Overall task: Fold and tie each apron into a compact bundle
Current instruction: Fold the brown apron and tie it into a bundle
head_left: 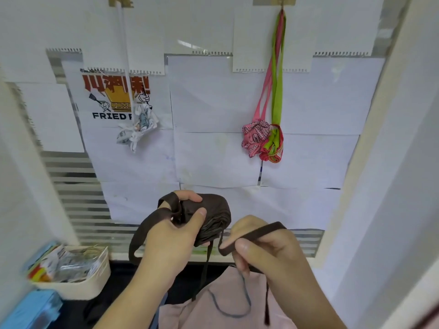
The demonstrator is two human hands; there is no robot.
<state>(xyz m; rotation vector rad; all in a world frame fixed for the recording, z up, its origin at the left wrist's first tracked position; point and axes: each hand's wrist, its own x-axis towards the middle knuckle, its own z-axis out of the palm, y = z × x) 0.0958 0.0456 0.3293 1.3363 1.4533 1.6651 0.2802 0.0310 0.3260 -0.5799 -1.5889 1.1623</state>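
A dark brown apron (213, 217) is folded into a thick bundle in mid-air in front of the wall. My left hand (171, 236) grips the bundle, thumb on its front and fingers over its top, with a brown strap looped over the hand's back. My right hand (259, 248) pinches another brown strap (261, 232) to the right of the bundle. Thin brown ties hang down below. A pale pink apron (228, 302) with a grey-blue cord lies on the dark surface under my hands.
Three tied bundles hang on the papered wall: a white printed one (139, 129), a pink one (255, 138) and a green-red one (273, 146). At lower left stand a cream bin (78, 283) of packets and a blue box (33, 309). A white wall closes the right side.
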